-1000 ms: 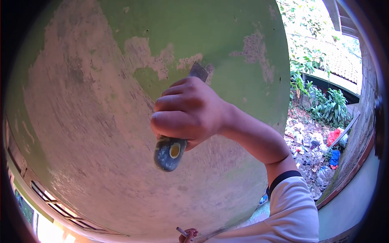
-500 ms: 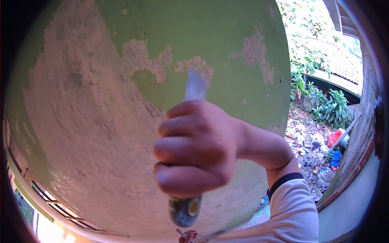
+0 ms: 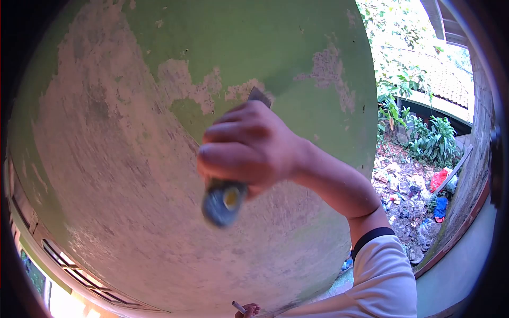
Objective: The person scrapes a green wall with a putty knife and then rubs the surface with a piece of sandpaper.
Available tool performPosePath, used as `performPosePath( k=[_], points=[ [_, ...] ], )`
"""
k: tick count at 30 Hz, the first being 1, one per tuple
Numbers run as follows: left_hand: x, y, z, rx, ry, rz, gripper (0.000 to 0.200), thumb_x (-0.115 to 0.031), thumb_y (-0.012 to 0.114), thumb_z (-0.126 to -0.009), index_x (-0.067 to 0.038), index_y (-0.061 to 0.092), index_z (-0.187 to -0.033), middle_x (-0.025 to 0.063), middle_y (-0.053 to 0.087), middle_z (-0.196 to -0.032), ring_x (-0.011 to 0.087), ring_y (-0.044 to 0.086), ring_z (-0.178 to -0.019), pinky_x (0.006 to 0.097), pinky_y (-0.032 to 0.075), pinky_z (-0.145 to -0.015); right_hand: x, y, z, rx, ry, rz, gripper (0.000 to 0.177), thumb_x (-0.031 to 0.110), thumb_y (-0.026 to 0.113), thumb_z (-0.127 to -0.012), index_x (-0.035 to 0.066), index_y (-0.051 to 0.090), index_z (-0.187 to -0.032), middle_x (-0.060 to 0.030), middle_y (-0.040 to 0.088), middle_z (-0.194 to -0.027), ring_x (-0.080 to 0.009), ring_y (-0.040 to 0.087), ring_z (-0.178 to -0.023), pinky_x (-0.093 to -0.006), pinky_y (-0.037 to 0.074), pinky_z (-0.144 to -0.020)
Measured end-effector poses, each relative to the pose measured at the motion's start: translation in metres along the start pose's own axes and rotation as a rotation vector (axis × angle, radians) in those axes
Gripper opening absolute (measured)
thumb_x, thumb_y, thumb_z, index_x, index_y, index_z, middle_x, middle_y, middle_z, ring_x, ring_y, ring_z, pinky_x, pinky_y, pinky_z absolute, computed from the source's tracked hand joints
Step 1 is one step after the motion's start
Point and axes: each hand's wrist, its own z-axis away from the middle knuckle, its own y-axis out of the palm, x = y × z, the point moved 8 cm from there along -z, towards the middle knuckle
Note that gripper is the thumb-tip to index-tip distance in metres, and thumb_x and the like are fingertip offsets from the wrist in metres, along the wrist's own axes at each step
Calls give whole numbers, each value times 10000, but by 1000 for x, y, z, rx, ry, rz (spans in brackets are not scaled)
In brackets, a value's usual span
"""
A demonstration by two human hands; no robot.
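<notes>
My right hand (image 3: 249, 143) is closed in a fist round the dark handle of a scraper (image 3: 222, 204), whose rounded end with a yellow spot sticks out below. The scraper's flat blade shows above the knuckles, over a bare patch of the green wall (image 3: 228, 47). Large pale areas of that wall have no green paint. Low at the bottom edge, my left hand (image 3: 249, 310) holds a thin white stick, perhaps a cigarette (image 3: 238, 306), between its fingers.
Past the wall's right edge lies ground strewn with litter (image 3: 405, 196), with green plants (image 3: 437, 140) and a tiled roof (image 3: 450, 87) behind. A framed vent or window (image 3: 90, 278) is at the lower left.
My right hand has moved up and slightly left with the scraper, which now tilts more. Less of the blade shows. My left hand has barely moved.
</notes>
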Motion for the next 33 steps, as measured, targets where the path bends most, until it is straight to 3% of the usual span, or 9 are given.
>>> performPosePath(
  k=[3,4,8,14,17,22,26,29,33],
  points=[
    [12,-1,-4,-24,-91,46,339,-339,585,-820,-18,625,-921,59,633,-802,133,570,-716,279,421,-644,39,-7,-10,66,-70,31,227,156,626,-599,125,404,-631,20,376,-480,-160,461,-402,-323,352,-350],
    [6,3,-2,-12,-65,23,334,-335,585,-820,-18,624,-920,61,634,-803,135,572,-716,278,420,-649,34,-5,-5,40,-113,-20,184,158,619,-666,105,448,-627,18,372,-524,-145,419,-405,-303,308,-353],
    [-2,7,1,-1,-4,21,330,-329,589,-816,-19,623,-922,67,637,-807,139,576,-717,278,413,-654,5,5,-1,25,15,-82,180,122,602,-681,107,440,-605,13,323,-529,-136,376,-405,-291,289,-354],
    [9,-2,-3,3,4,19,323,-333,605,-805,-35,629,-928,57,641,-813,130,569,-709,268,389,-621,41,3,-6,96,-32,-7,238,160,633,-582,116,407,-641,-7,401,-510,-200,457,-412,-336,327,-355],
    [2,2,5,3,-40,59,331,-344,614,-797,-41,630,-929,53,644,-813,121,568,-693,261,382,-613,-10,11,9,141,52,134,212,167,619,-643,132,411,-619,19,388,-504,-148,456,-406,-309,327,-340],
    [16,-7,-2,6,-28,32,327,-337,616,-799,-38,629,-931,55,643,-812,119,567,-686,263,386,-610,42,3,-5,92,-55,61,233,166,640,-603,128,417,-658,4,388,-516,-170,465,-417,-325,339,-364],
    [5,-1,5,29,8,48,304,-318,593,-821,-36,629,-929,57,640,-810,121,567,-690,268,392,-607,-14,8,9,97,77,113,202,144,622,-591,135,434,-666,7,387,-519,-158,446,-415,-316,345,-368],
    [19,-10,-2,10,-9,20,301,-321,576,-832,-40,628,-928,54,638,-811,128,571,-695,271,393,-606,3,-2,0,15,67,9,202,146,623,-584,134,443,-676,7,383,-525,-159,442,-419,-323,343,-369],
    [6,-3,6,1,25,25,306,-334,568,-835,-50,627,-932,50,637,-815,134,573,-717,280,393,-605,28,-3,-4,60,0,35,210,141,624,-584,130,439,-682,7,366,-527,-171,433,-422,-329,342,-377]
  ],
)
